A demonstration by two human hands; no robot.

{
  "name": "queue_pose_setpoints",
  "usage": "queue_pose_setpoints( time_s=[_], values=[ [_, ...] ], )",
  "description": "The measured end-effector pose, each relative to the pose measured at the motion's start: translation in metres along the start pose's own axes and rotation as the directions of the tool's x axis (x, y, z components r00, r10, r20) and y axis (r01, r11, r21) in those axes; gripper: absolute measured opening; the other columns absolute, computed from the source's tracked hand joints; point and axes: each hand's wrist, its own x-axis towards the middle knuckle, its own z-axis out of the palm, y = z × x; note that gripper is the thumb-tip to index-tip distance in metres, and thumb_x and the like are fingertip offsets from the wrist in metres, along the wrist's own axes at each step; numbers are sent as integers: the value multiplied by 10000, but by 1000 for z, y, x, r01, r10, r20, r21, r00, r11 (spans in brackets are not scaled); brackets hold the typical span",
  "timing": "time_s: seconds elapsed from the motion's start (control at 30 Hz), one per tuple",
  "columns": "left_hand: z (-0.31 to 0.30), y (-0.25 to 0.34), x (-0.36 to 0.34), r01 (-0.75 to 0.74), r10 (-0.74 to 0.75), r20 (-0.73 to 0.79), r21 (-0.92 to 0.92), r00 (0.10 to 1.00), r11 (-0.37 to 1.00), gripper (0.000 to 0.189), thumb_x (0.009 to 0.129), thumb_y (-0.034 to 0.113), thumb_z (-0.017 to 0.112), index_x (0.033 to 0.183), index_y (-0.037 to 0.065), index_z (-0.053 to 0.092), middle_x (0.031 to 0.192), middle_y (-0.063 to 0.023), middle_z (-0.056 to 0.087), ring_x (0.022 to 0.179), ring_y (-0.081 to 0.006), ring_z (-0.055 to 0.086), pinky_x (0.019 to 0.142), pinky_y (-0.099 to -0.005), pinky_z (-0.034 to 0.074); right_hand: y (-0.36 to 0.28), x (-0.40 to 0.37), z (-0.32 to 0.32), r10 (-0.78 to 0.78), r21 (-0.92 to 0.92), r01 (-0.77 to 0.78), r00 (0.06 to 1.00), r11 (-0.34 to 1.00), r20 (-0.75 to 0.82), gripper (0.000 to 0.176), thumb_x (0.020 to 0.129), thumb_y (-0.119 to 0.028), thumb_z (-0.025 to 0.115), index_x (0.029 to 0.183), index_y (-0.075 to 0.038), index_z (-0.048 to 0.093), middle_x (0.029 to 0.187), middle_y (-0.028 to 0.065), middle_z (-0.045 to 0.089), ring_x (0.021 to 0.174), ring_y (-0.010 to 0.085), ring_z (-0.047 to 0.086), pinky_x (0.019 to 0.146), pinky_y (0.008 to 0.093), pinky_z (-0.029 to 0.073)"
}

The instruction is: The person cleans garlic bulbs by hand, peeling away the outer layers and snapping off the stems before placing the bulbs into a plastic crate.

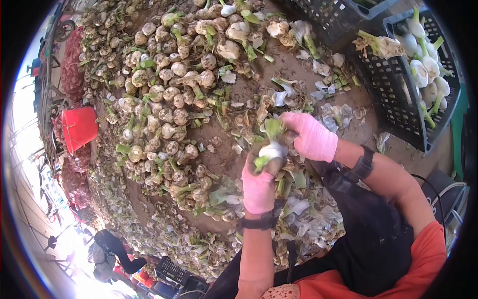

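Both my hands wear pink gloves and meet near the middle of the view. My left hand [259,184] is wrapped round a garlic bulb [273,151], white with a green stub of stem. Just above and to the right, my right hand [311,137] is closed on a piece of green leaf [273,128] beside the bulb. Peeled skins [298,207] lie beneath and around the hands. To the left spreads a large pile of soil-covered garlic bulbs [167,114].
A black crate [393,107] holding white garlic stands at the right, with another crate [323,20] above it. A red bucket [79,128] and red mesh sacks [73,65] are at the left. Another person [112,251] is at the lower left.
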Motion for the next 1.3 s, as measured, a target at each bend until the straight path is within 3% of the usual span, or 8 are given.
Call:
queue_pose_setpoints(
  time_s=[0.23,0.4,0.7,0.87,1.0,1.07,1.13,1.3],
  values=[
    [13,-3,-20,10,-8,45,-26,999,1000,731,779,111,754,1391,32,360,1151,-69,568,1013,-169,579,858,-308,514,32,10,-12,226,-360,-273,960,892,-167,419,715,50,523,1103,-82,604,1025,156,567,981,334,561,851,384,468],
    [9,1,-13,-101,105,-5,223,995,970,711,783,108,746,1380,26,368,1159,-75,560,1037,-160,561,868,-286,495,1,1,-23,-86,-106,109,977,988,197,530,762,-158,691,1266,-108,533,1206,165,534,1126,310,526,929,401,460],
    [-5,-4,-13,13,-14,-6,-160,1000,987,518,790,246,730,1208,39,506,1084,-84,599,955,-209,612,811,-337,542,-14,5,-9,121,196,-167,967,966,226,210,786,-68,601,981,-11,650,824,176,650,816,325,637,739,338,498],
    [-2,-1,-18,44,-29,81,-192,996,980,596,835,325,656,1334,87,431,1062,-98,606,912,-229,631,737,-329,557,5,10,2,-50,-213,74,992,974,117,229,759,-50,607,987,-35,612,864,171,620,856,340,616,749,412,493],
    [-4,8,-19,58,-24,132,-262,991,963,737,842,379,660,1422,108,295,1036,-124,609,832,-205,625,716,-300,546,16,11,-1,239,-536,-79,942,841,236,318,719,-32,624,1016,-146,643,1100,121,566,995,320,569,858,413,467],
    [-3,11,-17,46,-31,61,-272,998,961,791,768,353,748,1401,102,346,1027,-71,605,911,-227,625,723,-294,538,14,3,-1,65,-596,62,980,801,189,400,703,-16,622,1063,-189,649,1162,101,537,1039,327,544,896,398,455],
    [-5,12,-16,22,-12,48,-207,999,978,876,703,314,819,1391,63,339,1031,-77,598,929,-218,617,783,-322,530,4,2,-4,-115,-442,115,993,889,27,445,675,31,607,1077,-156,650,1080,119,564,1020,315,550,868,391,470],
    [-15,0,-7,-4,1,-67,-50,998,999,741,684,395,829,1183,9,440,1037,-103,599,933,-204,604,818,-299,510,-26,8,-12,-175,-36,188,957,981,231,515,713,-29,630,1222,-60,555,1173,159,559,1070,329,551,922,398,450]
  ],
)
